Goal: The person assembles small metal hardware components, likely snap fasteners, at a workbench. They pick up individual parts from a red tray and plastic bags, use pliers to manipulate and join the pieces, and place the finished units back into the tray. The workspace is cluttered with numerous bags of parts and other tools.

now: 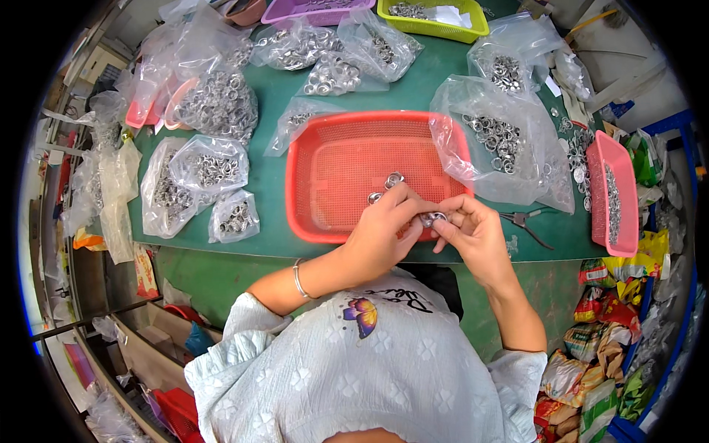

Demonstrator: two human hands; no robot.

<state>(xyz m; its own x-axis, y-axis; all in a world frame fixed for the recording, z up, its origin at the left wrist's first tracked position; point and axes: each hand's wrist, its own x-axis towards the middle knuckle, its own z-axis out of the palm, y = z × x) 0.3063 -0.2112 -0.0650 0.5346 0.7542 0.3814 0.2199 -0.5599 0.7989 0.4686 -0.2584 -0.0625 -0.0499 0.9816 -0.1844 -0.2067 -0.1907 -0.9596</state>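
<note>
Over the near right edge of a red plastic basket (293,173), my two hands meet around small silver metal rings (433,218). Fingers of my left hand (378,235) are closed at the rings, partly hiding them. My right hand (476,230) pinches them from the other side, thumb and fingertips together. How many rings are between the fingers cannot be made out. Inside the basket, a few loose rings (394,179) lie just beyond my left hand. A pair of pliers (526,218) rests on the green table right of my right hand.
A clear bag of rings (496,140) overlaps the basket's right side. More ring-filled bags (218,103) lie left and behind. A pink basket (624,199) stands at the right edge; purple (317,12) and yellow-green baskets (436,26) stand at the back.
</note>
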